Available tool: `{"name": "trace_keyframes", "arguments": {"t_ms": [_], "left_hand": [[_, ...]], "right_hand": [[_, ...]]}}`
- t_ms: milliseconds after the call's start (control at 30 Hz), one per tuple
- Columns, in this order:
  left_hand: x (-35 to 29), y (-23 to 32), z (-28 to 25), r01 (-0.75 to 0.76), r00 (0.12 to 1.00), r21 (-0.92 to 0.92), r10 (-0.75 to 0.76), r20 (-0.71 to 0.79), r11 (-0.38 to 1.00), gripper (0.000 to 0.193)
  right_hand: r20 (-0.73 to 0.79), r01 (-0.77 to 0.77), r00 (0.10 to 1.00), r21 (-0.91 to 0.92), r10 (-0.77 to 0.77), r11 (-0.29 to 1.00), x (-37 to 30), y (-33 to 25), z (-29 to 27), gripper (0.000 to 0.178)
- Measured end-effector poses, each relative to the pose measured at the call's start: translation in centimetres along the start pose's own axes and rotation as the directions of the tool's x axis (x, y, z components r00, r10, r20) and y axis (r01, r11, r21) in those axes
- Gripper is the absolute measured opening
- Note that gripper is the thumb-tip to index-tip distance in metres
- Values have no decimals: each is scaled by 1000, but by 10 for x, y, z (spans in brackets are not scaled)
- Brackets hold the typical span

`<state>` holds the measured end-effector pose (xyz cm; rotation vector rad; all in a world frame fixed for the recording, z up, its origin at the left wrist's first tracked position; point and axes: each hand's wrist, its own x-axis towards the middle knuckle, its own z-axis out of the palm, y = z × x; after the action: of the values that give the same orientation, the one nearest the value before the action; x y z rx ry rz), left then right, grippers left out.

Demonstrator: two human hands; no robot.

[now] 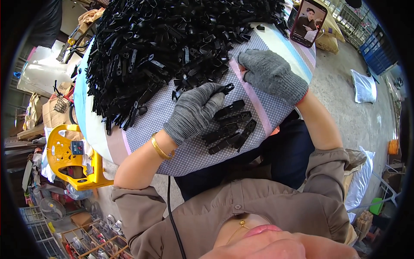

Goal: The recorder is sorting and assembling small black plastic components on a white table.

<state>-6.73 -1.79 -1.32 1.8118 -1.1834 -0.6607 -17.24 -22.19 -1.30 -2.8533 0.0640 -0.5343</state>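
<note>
My left hand (192,113), in a grey knit glove, is closed round a black plastic strip (227,88) whose end with a hole sticks out past thumb and forefinger. To its right my right hand (276,77), gloved in the same grey knit with bare fingertips showing, hovers or rests over the cloth's pink stripe. Its fingers are curled together, and what they hold, if anything, is hidden. Several similar black strips (228,129) lie in a small group just below the hands. Beyond them a large heap of black strips (151,56) covers the far side of the table.
A patterned cloth covers the round table (189,162). On its far right edge a phone (308,22) stands propped up. A yellow plastic chair (73,157) is at the left, and a black cable (170,211) hangs by my left arm. White sacks (364,86) lie on the floor at right.
</note>
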Motion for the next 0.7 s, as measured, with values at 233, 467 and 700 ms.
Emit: {"name": "trace_keyframes", "arguments": {"t_ms": [233, 467, 700], "left_hand": [[3, 3, 1, 168, 986, -223, -164, 41, 960, 32], [0, 3, 3, 163, 983, -322, -182, -30, 933, 33], [-1, 8, -1, 220, 973, -390, -229, 23, 894, 28]], "right_hand": [[-3, -148, 987, 406, 163, 902, 2, -2, 5, 14], [282, -420, 891, 808, 356, 412, 3, -22, -3, 16], [297, -399, 895, 866, 333, 301, -1, -27, -9, 17]]}}
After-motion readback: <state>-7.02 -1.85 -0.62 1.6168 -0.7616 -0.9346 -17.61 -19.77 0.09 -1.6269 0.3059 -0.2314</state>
